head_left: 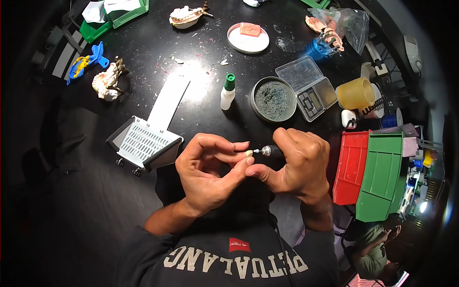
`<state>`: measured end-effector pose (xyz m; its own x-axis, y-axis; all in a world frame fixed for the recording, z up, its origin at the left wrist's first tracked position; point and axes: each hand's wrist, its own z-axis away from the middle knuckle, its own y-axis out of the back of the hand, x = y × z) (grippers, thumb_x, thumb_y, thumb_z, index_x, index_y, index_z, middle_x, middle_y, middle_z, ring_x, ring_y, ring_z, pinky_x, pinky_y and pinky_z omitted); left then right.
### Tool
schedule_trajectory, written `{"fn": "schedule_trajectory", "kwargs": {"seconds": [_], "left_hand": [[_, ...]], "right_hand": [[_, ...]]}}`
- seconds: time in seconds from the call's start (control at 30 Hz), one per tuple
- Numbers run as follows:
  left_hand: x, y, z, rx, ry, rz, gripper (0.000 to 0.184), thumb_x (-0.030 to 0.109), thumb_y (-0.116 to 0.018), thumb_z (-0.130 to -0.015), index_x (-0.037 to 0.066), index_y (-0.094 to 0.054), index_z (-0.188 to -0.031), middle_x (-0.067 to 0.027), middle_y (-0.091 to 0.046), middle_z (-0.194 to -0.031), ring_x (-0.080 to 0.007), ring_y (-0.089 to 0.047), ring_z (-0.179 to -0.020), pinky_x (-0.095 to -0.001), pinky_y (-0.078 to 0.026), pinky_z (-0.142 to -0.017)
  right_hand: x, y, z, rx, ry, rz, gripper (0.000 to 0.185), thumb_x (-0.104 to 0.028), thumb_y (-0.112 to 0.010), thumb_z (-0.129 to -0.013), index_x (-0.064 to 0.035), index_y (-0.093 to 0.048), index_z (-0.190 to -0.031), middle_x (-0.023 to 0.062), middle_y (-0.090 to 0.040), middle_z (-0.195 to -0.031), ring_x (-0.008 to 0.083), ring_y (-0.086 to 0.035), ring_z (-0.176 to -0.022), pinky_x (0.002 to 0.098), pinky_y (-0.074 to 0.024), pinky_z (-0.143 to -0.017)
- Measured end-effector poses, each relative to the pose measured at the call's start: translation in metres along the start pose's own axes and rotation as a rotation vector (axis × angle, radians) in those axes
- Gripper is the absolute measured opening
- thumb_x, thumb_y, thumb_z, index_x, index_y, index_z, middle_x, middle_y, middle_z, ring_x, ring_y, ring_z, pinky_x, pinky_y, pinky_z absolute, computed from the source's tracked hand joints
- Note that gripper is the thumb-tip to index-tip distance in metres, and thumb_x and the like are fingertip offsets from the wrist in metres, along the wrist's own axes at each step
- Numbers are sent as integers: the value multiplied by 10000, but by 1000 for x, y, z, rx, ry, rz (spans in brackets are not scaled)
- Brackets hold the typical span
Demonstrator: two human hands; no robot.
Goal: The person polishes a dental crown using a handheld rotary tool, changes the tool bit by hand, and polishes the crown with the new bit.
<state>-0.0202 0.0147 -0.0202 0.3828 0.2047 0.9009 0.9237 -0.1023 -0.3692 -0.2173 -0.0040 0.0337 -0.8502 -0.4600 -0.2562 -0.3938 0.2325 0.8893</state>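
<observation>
My left hand (208, 167) pinches a small cream-coloured dental crown (249, 153) between thumb and fingertips. My right hand (301, 165) is wrapped round a dark rotary handpiece (273, 151) with a metal collar. Its slim tip (257, 151) points left and meets or nearly meets the crown; I cannot tell whether they touch. The right thumb lies close to the left thumb. Beyond the hands stand a white bottle with a green cap (228, 93) and a round tin of grey grainy material (274, 99).
A slotted metal tray (146, 139) juts from the table edge on the left. Right of the tin is an open pocket scale (311, 103). Red (351, 165) and green bins (380, 172) stand at right. Dental models (109, 80) lie farther back. Another person (375, 251) is at lower right.
</observation>
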Motion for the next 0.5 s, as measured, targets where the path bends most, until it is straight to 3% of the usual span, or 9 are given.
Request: {"fn": "schedule_trajectory", "kwargs": {"seconds": [0.07,0.27,0.3,0.33,0.5], "left_hand": [[2,0,-1,-3,7,-1,365,-114,-834,-867,-51,-617,-1153,-184,-783,-1036,-194,-792,-970,-283,-628,-880],[21,7,-9,-14,315,136,229,-68,-803,-927,-65,-732,-1144,-139,-798,-977,-112,-750,-872,-229,-604,-788],[23,12,-10,-49,369,129,207,-74,-785,-916,-61,-738,-1117,-208,-800,-1043,-218,-792,-987,-312,-638,-886],[23,12,-10,-50,375,130,204,-73,-785,-916,-63,-741,-1115,-209,-800,-1041,-219,-792,-985,-311,-637,-885],[25,14,-13,-82,385,110,192,-65,-782,-917,-70,-760,-1107,-211,-800,-1036,-227,-795,-984,-308,-637,-884]], "right_hand": [[1,1,0,8,5,-15,823,-885,-687,-777,-88,-513,-672,53,-456,-536,235,-508,-434,375,-377,-444],[8,2,1,72,40,-65,635,-642,-805,-827,-85,-531,-698,57,-485,-581,236,-508,-459,374,-383,-468],[9,3,1,72,46,-70,604,-604,-814,-828,-85,-533,-702,58,-489,-587,235,-508,-462,372,-384,-472],[8,3,0,72,51,-74,574,-566,-823,-828,-85,-535,-706,59,-493,-593,235,-508,-466,371,-386,-476],[3,6,-2,54,63,-23,663,-652,-809,-838,-77,-510,-699,61,-461,-594,253,-491,-479,380,-366,-484]]}}
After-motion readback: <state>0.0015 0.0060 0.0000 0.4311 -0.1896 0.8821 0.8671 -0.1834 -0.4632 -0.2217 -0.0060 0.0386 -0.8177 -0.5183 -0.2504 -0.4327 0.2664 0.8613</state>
